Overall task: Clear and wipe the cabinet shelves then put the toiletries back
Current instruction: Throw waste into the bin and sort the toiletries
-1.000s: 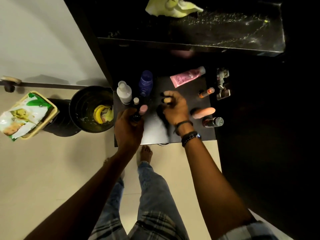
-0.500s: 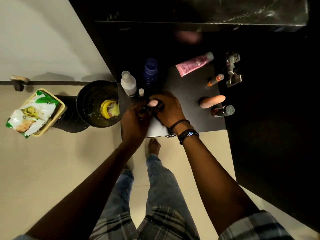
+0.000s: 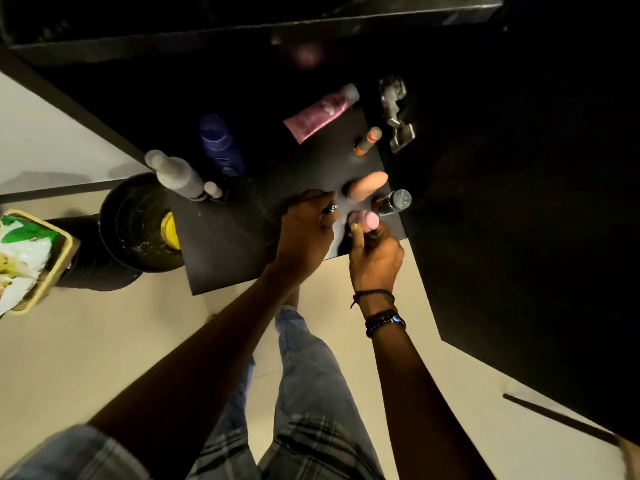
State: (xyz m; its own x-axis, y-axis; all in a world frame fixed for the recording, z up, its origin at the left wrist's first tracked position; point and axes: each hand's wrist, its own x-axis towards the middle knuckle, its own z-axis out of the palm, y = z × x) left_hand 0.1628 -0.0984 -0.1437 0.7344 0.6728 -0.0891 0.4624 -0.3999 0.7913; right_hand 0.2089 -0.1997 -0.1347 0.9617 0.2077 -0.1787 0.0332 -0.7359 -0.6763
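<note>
Toiletries stand on a black cabinet shelf point(image 3: 225, 251). My left hand point(image 3: 304, 233) grips a small dark item with a silver tip point(image 3: 331, 206). My right hand point(image 3: 375, 252) is closed on a pink-capped bottle point(image 3: 367, 220) near the shelf's right front corner. Close by lie a peach tube point(image 3: 367, 184) and a silver-capped bottle point(image 3: 394, 201). Farther back are a pink tube point(image 3: 320, 112) and an orange stick point(image 3: 367, 141). At the left stand a white bottle point(image 3: 176, 174), a blue bottle point(image 3: 221, 147) and a small white-capped bottle point(image 3: 213, 189).
A black bin point(image 3: 138, 223) with something yellow inside stands on the floor left of the shelf. A basket with a green-white packet point(image 3: 24, 251) is at the far left. A metal hinge point(image 3: 396, 114) sits on the dark cabinet wall at right. An upper shelf point(image 3: 242, 32) overhangs.
Both hands have moved from the shelf's left-middle to its right front corner. The pink-capped bottle went from my left hand to my right. The view tilted down, hiding the yellow cloth.
</note>
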